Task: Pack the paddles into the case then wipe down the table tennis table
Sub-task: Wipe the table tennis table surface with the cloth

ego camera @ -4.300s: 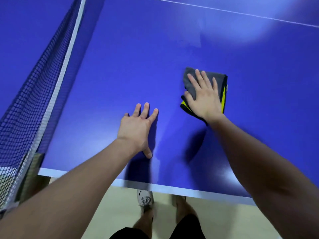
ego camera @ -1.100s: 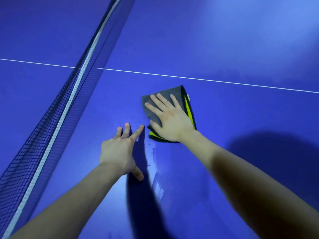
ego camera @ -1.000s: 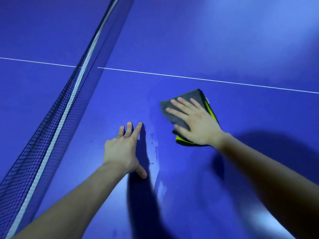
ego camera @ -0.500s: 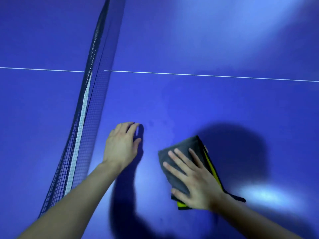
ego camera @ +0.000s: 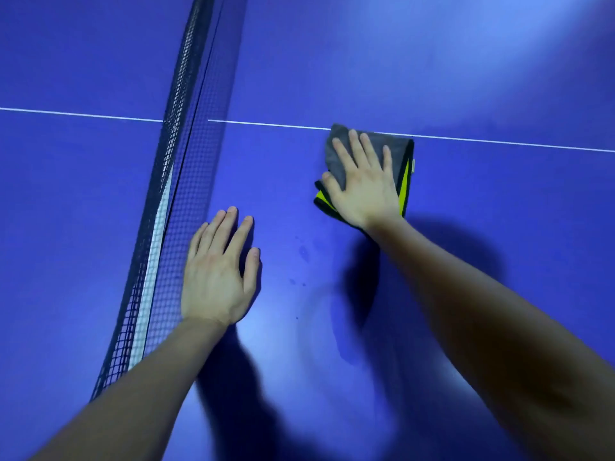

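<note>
Nearest, beside the net (ego camera: 173, 181), the left hand (ego camera: 216, 271) lies flat and wide on the desk (ego camera: 499, 261). Ahead-right of it, the right hand (ego camera: 362, 181) presses spread fingers (ego camera: 355, 148) on the cloth (ego camera: 399, 150) at the white line (ego camera: 499, 143). Wiping step; next probably needs a pressed sweep elsewhere.

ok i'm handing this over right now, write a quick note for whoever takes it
Left hand: flat on the table, beside the net, holding nothing.
Right hand: pressing flat on the folded cloth, whose far edge lies on the white line.
Paddles and case: not in view, so packing can't be confirmed.
Wiping under way.
To do: spots between the hands; wipe those and the rest of the table.
</note>
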